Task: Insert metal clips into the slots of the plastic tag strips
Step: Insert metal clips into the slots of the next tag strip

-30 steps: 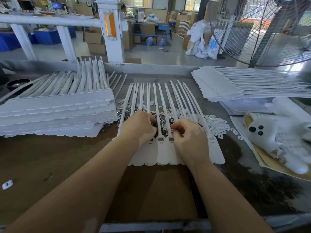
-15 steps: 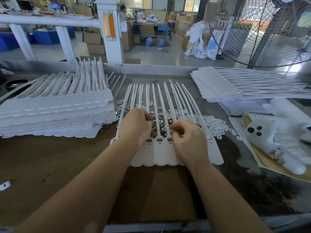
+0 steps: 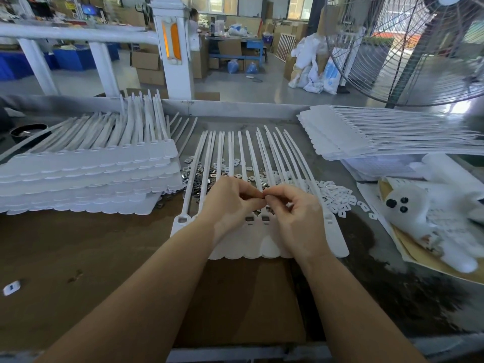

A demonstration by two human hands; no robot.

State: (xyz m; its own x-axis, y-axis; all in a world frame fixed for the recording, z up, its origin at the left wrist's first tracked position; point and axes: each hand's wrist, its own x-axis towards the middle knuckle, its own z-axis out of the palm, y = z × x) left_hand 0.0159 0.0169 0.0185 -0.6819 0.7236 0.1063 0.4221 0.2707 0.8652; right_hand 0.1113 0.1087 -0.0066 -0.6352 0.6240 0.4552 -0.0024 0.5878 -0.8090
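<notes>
A joined row of white plastic tag strips [image 3: 251, 247] lies flat at the table's middle, tails pointing away from me. Two middle slots [image 3: 257, 219] show grey metal inside. Small metal clips [image 3: 201, 178] lie scattered under the tails. My left hand [image 3: 230, 203] and my right hand [image 3: 296, 213] hover just above the slot row, fingertips meeting at the centre. Both pinch something tiny there, most likely a clip, though it is too small to make out. The hands cover several slots.
A tall stack of tag strips [image 3: 86, 179] fills the left side and another stack [image 3: 366, 134] lies at the back right. White plastic caps [image 3: 337, 197] are heaped right of the strips. A white plush toy [image 3: 429, 213] rests at the right; a big fan [image 3: 408, 48] stands behind.
Both hands have lifted slightly off the slot row and drawn together, so the fingertips now meet above the middle slots.
</notes>
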